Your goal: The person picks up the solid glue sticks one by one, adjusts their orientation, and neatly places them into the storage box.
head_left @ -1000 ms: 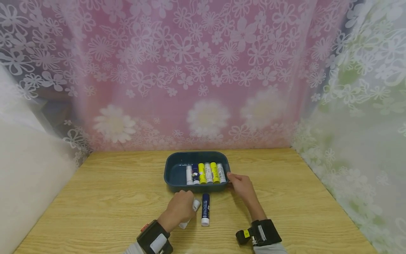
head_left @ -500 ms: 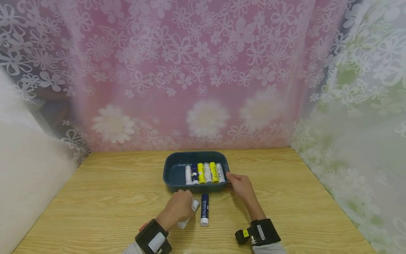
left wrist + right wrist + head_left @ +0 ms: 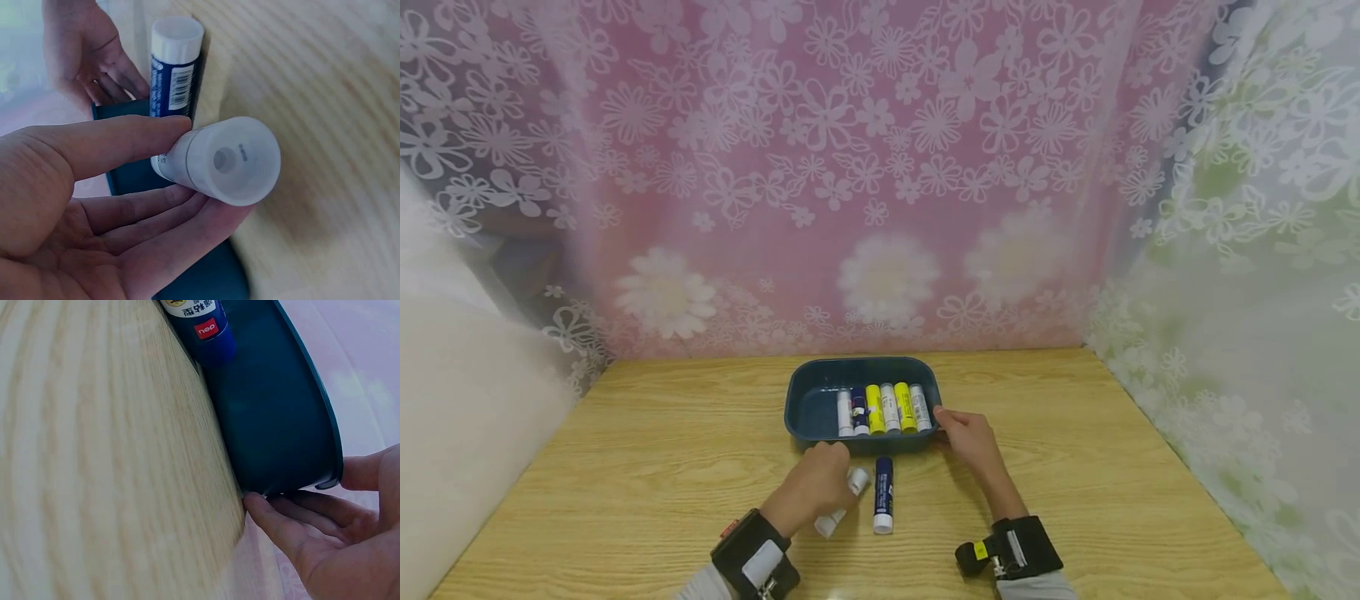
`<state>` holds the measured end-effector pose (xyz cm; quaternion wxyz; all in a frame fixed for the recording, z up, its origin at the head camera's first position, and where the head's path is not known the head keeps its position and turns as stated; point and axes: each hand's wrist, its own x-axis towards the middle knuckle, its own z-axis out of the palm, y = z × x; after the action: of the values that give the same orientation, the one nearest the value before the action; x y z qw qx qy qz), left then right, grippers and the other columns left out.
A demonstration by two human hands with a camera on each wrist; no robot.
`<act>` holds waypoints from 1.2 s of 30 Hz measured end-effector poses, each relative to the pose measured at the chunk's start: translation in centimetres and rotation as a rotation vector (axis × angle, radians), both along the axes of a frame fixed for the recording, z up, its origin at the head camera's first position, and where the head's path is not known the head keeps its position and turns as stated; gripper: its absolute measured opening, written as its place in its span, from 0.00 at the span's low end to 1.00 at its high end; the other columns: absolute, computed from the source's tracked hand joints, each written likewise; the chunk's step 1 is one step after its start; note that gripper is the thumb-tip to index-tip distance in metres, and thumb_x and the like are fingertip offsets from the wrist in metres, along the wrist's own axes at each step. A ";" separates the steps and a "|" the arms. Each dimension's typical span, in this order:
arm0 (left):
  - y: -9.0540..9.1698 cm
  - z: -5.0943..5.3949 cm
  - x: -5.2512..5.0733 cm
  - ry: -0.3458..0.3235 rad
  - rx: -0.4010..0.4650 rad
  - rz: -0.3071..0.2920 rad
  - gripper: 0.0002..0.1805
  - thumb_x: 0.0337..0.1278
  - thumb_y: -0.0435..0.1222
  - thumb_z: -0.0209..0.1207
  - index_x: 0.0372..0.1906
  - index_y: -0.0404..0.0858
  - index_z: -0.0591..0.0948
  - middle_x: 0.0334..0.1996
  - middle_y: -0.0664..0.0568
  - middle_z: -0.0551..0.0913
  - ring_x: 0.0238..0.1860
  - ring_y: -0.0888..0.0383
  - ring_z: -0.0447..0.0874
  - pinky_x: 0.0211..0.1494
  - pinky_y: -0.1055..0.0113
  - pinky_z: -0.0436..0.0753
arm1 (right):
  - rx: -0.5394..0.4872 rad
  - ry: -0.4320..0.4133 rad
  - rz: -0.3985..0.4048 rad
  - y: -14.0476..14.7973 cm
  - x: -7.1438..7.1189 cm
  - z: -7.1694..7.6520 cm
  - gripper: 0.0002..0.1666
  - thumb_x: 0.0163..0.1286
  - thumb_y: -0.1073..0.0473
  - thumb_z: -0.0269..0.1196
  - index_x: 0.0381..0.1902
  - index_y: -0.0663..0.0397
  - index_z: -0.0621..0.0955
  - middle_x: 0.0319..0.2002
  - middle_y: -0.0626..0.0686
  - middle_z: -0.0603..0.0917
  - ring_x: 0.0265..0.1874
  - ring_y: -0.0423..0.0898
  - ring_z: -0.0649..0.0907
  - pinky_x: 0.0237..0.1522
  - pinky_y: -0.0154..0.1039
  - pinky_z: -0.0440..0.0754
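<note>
My left hand (image 3: pixel 820 479) holds a white glue stick (image 3: pixel 234 161) between thumb and fingers, tilted, just in front of a dark teal tray (image 3: pixel 820 437). In the left wrist view its round translucent end faces the camera. To the right of it, a blue glue stick with a white end (image 3: pixel 883 496) lies on the table, apart from the tray. My right hand (image 3: pixel 973 442) grips the tray's right end, thumb at the rim and fingers low on the wall. Inside the tray, several white, blue and yellow glue sticks (image 3: pixel 875 410) lie side by side in a row toward the right.
Bare tray floor (image 3: pixel 816 408) shows left of the row. The wooden table (image 3: pixel 662 467) runs back to a pink flowered curtain (image 3: pixel 850 183). Pale sheeting (image 3: pixel 1247 375) hangs along the right side.
The left hand has shifted slightly left with the white glue stick. The right hand keeps its grip on the tray, and the row inside looks the same.
</note>
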<state>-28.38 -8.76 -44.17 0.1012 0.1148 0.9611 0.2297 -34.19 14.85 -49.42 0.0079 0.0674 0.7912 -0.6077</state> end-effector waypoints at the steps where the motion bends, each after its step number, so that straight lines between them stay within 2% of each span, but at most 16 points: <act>1: 0.0 0.2 0.0 0.004 0.000 -0.003 0.16 0.43 0.30 0.75 0.34 0.30 0.79 0.25 0.46 0.76 0.23 0.55 0.77 0.20 0.67 0.80 | -0.004 0.002 0.000 0.0 0.0 0.0 0.28 0.79 0.51 0.56 0.63 0.72 0.77 0.61 0.70 0.81 0.57 0.61 0.85 0.54 0.49 0.87; 9: 0.0 1.5 -0.4 0.011 -0.022 -0.027 0.18 0.42 0.30 0.76 0.37 0.28 0.81 0.26 0.46 0.76 0.24 0.54 0.78 0.21 0.67 0.81 | -0.033 0.008 0.000 0.0 0.0 0.0 0.28 0.79 0.52 0.57 0.63 0.71 0.77 0.61 0.70 0.80 0.56 0.60 0.86 0.53 0.48 0.87; 16: -0.1 2.7 -0.9 0.037 -0.057 -0.062 0.16 0.40 0.30 0.76 0.31 0.32 0.79 0.25 0.47 0.76 0.24 0.55 0.78 0.22 0.67 0.81 | -0.021 0.012 0.007 0.0 0.1 0.0 0.28 0.79 0.52 0.57 0.62 0.72 0.78 0.60 0.70 0.81 0.55 0.61 0.86 0.53 0.49 0.88; 23: 0.1 4.4 -1.3 0.034 -0.072 -0.097 0.15 0.40 0.31 0.76 0.28 0.34 0.78 0.23 0.49 0.77 0.23 0.56 0.78 0.22 0.68 0.82 | -0.006 0.010 0.009 0.0 0.0 0.0 0.28 0.80 0.52 0.56 0.62 0.73 0.78 0.60 0.71 0.81 0.55 0.60 0.86 0.52 0.48 0.88; 28: 0.1 5.7 -1.7 0.028 -0.086 -0.098 0.14 0.43 0.32 0.76 0.29 0.34 0.80 0.22 0.49 0.78 0.22 0.57 0.79 0.22 0.69 0.83 | -0.011 0.009 0.008 0.0 0.0 0.0 0.28 0.79 0.52 0.56 0.62 0.73 0.78 0.60 0.70 0.81 0.55 0.60 0.86 0.52 0.48 0.88; 35: 0.0 6.9 -2.1 0.080 -0.071 -0.102 0.15 0.42 0.31 0.77 0.34 0.31 0.83 0.25 0.49 0.80 0.22 0.57 0.80 0.24 0.67 0.85 | -0.010 0.009 0.001 0.0 -0.1 -0.1 0.28 0.79 0.51 0.57 0.62 0.72 0.78 0.60 0.71 0.81 0.54 0.60 0.86 0.51 0.48 0.88; 36: 0.0 7.0 -2.2 0.089 -0.068 -0.102 0.13 0.42 0.31 0.76 0.33 0.32 0.83 0.24 0.49 0.80 0.22 0.57 0.80 0.23 0.67 0.85 | -0.010 0.008 0.001 0.0 -0.1 -0.1 0.28 0.79 0.52 0.57 0.62 0.72 0.78 0.60 0.71 0.81 0.55 0.60 0.86 0.51 0.48 0.88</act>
<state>-30.57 -8.80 -37.16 0.0739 0.1704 0.9648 0.1861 -34.30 14.89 -49.53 0.0053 0.0646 0.7882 -0.6120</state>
